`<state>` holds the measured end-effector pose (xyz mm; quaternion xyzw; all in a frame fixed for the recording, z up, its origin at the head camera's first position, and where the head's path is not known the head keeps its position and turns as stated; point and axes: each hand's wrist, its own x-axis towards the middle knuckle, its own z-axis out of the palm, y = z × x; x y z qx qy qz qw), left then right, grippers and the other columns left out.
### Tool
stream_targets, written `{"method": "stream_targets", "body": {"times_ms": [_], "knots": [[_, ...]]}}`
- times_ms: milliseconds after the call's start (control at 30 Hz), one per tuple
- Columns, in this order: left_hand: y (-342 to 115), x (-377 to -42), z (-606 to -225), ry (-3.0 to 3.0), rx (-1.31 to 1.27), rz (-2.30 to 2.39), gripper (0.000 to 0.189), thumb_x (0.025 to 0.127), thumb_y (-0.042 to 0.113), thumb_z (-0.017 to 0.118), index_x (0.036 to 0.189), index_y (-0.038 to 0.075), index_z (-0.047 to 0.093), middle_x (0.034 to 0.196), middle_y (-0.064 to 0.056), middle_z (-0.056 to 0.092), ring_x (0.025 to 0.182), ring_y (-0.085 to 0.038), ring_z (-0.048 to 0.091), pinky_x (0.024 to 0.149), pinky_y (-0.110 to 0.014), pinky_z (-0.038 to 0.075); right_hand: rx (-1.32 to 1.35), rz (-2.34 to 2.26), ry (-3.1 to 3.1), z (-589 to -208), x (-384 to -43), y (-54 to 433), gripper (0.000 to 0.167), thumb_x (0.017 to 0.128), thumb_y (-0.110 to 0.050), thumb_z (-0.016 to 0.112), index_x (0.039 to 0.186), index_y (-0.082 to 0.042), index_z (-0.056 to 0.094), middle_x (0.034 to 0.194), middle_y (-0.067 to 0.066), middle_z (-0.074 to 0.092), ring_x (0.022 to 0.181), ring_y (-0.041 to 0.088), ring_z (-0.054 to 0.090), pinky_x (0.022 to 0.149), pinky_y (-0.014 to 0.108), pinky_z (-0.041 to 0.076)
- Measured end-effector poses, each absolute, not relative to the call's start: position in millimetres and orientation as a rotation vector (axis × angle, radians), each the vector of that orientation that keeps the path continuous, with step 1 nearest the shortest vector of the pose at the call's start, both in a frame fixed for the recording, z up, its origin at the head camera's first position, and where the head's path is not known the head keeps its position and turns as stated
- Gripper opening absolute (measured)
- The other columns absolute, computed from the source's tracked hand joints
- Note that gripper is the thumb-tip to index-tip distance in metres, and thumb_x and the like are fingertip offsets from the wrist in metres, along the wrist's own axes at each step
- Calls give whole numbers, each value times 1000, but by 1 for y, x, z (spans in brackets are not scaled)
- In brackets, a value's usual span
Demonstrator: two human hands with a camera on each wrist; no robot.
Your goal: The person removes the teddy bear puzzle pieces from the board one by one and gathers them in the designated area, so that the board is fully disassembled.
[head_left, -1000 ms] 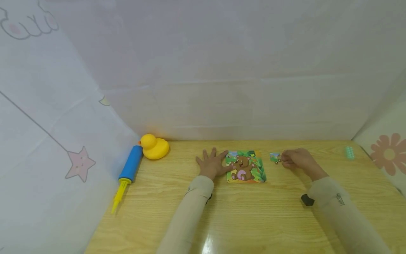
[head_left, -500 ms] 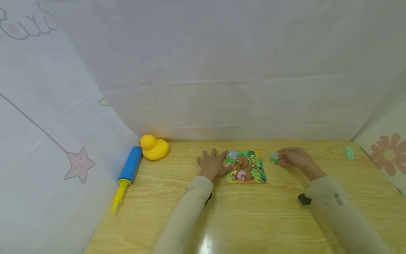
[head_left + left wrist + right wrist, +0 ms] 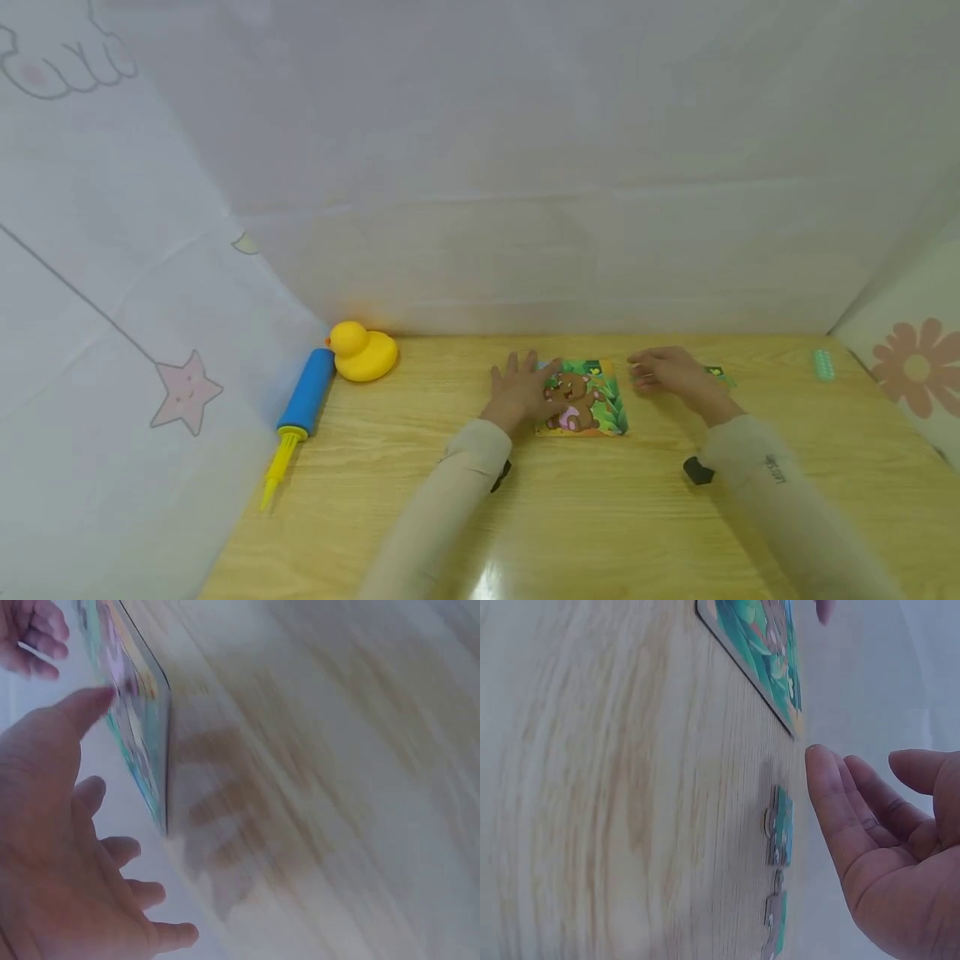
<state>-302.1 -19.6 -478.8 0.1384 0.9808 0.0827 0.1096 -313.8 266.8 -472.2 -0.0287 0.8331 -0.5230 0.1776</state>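
A square bear jigsaw puzzle (image 3: pixel 600 400) lies flat on the wooden table. My left hand (image 3: pixel 522 396) hovers with spread fingers over its left part and hides some of it; in the left wrist view the thumb overlaps the board, while the fingers are apart from the table. To the right of the board, my right hand (image 3: pixel 677 377) is raised with loosely bent fingers and nothing between them. Below it in the right wrist view lie a puzzle piece (image 3: pixel 781 829) and a second puzzle piece (image 3: pixel 776 924). In the head view, one piece (image 3: pixel 722 375) shows beyond the right hand.
A yellow rubber duck (image 3: pixel 365 353) and a blue hand pump (image 3: pixel 307 387) with a yellow nozzle stand at the left. A small green ridged object (image 3: pixel 823 364) lies at the far right. White printed sheets (image 3: pixel 525 208) wall in the back and sides.
My right hand has moved left, over the left puzzle piece, uncovering another piece on its right. The left hand has lifted slightly and shifted right, further over the board.
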Motion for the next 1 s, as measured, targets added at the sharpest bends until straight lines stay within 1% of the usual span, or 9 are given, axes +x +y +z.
{"method": "stream_targets", "body": {"times_ms": [100,200,300,400,467,600,733,833,1000], "knots": [[-11,-297,-478,2859,451,273,83,89,76,55,160,46,23,172,-4,16,158,-40,11,121,-70,15,-81,-1500,2343,-472,-314,260,50,110,-24,43,147,11,44,139,35,55,118,36,67,96,41,58],[-2,-294,-479,2843,480,295,85,87,79,52,160,44,25,172,-4,16,158,-39,10,121,-71,12,-84,-1510,2338,-474,-316,252,48,109,-22,46,145,10,48,137,33,58,114,35,68,94,40,59],[4,-293,-481,2836,475,307,83,86,79,55,158,47,27,172,-2,16,158,-38,11,120,-73,12,-107,-1485,2353,-477,-316,246,46,107,-20,50,142,9,51,134,32,60,110,34,70,92,40,60],[9,-291,-484,2821,455,320,82,84,80,57,156,51,29,172,-1,16,158,-39,10,117,-77,12,-97,-1430,2369,-479,-316,241,44,106,-19,52,141,8,54,133,30,62,107,29,71,89,38,61],[12,-291,-486,2816,443,313,81,84,81,56,155,54,28,172,-1,14,158,-41,8,114,-80,12,-81,-1401,2374,-480,-315,238,44,106,-20,53,141,7,55,132,29,63,106,27,72,88,38,61],[15,-289,-487,2812,449,287,84,83,82,55,156,52,27,173,-3,12,158,-42,5,111,-83,9,-66,-1364,2390,-479,-313,234,43,106,-20,53,140,7,56,131,28,64,103,25,72,87,38,61],[15,-288,-487,2816,441,260,86,83,84,53,157,52,24,173,-2,10,159,-40,2,111,-84,8,-82,-1345,2420,-480,-313,229,42,105,-19,54,137,8,58,127,27,66,99,26,73,85,38,62],[15,-288,-486,2820,429,242,88,83,85,51,158,52,21,173,-1,9,159,-39,1,112,-83,9,-89,-1325,2446,-482,-313,226,40,104,-17,55,135,9,59,123,26,67,95,24,73,82,36,62],[16,-288,-487,2816,412,239,84,85,84,50,158,52,22,173,-1,9,158,-41,2,112,-83,9,-103,-1293,2479,-484,-313,223,38,105,-16,54,132,9,62,120,25,69,89,20,73,79,34,62]]}}
